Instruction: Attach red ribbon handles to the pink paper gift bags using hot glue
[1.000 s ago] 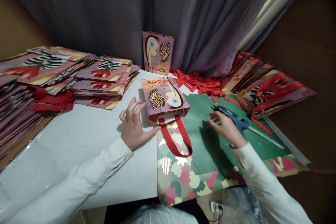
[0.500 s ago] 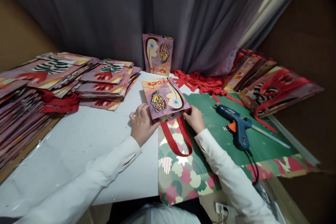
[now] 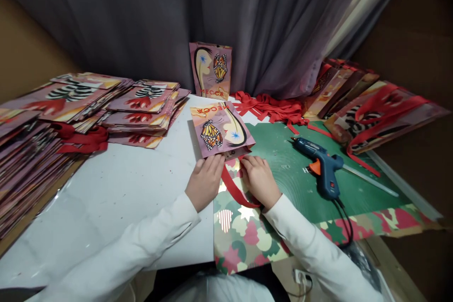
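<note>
In front of me a grey-purple curtain (image 3: 148, 23) hangs in heavy folds across the back, with a paler strip (image 3: 368, 4) of it catching light at the upper right. Plain brown wall (image 3: 421, 33) shows to the right, and another brown surface (image 3: 21, 42) to the left. My white table (image 3: 116, 184) runs up to the curtain. The room is dim, the light soft.

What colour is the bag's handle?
Red; the handle lies between both hands in the head view.
</note>
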The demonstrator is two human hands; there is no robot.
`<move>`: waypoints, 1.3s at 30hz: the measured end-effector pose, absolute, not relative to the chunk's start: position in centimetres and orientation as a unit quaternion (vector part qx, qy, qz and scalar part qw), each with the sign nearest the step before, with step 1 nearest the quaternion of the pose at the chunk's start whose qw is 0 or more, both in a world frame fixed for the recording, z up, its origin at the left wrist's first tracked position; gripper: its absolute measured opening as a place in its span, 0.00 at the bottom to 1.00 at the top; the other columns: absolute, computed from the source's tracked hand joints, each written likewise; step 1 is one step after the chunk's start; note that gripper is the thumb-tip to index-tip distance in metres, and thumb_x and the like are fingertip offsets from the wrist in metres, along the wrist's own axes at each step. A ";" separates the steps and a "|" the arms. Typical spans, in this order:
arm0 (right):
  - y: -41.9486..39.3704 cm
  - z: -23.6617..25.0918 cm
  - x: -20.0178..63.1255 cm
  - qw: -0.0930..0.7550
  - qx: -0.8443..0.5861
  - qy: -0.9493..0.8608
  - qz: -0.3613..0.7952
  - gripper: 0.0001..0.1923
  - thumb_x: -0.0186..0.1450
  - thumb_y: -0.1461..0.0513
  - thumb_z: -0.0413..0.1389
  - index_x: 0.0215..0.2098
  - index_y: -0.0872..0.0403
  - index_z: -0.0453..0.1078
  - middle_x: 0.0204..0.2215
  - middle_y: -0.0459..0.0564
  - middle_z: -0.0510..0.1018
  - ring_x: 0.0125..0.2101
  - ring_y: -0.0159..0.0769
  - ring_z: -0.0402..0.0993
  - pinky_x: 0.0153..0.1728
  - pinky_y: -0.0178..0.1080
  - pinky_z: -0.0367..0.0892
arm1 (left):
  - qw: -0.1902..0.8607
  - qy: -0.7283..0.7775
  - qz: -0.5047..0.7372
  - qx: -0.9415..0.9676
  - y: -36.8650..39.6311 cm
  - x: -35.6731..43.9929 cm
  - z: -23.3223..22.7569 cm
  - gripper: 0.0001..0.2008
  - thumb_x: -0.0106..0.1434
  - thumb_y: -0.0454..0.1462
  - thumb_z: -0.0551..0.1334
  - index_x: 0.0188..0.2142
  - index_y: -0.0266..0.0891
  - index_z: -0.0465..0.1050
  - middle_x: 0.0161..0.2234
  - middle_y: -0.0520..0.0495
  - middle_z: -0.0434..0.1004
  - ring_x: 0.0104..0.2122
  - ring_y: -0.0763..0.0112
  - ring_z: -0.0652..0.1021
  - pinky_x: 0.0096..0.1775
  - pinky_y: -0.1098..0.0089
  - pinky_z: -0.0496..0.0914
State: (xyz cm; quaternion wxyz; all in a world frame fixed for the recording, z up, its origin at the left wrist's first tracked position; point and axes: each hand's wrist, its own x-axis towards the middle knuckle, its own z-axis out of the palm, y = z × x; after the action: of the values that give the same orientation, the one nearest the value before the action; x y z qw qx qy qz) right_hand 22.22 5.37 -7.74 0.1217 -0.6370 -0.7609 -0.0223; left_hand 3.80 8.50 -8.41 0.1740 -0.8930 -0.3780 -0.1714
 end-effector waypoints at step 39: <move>3.7 -7.0 16.7 0.115 -0.567 -0.814 0.052 0.22 0.64 0.72 0.46 0.56 0.63 0.65 0.55 0.59 0.70 0.53 0.45 0.63 0.55 0.45 0.58 | 0.060 -0.396 -0.193 -0.896 8.6 3.1 -9.2 0.22 0.58 0.22 0.48 0.52 0.27 0.65 0.48 0.34 0.76 0.50 0.61 0.73 0.54 0.59 0.54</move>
State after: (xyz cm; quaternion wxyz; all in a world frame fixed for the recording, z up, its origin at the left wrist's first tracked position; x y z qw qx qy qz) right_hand 16.67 3.66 -6.97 0.1148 -0.5672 -0.8139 0.0523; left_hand 3.11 8.62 -9.16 0.0597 -0.8958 -0.3957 -0.1934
